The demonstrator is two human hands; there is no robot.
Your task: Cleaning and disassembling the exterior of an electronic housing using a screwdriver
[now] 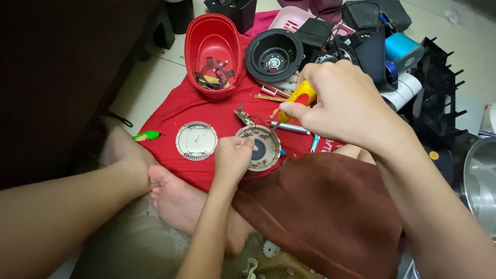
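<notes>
I see a round beige disc [263, 150] with a dark centre hub lying flat on the red cloth, near the middle. A yellow-handled screwdriver [298, 98] tilts over it, handle up to the right, metal tip at the disc's far rim.

**Lighting's pretty uneven here**

Light is soft and indoor, brightest on the pale floor tiles [155, 82] and the red cloth [206, 111]. The whole upper left is a near-black shadow with no detail. The right hand [341, 106] looks a bit soft up close, and wide-angle stretch bends the arms at the bottom edges.
</notes>
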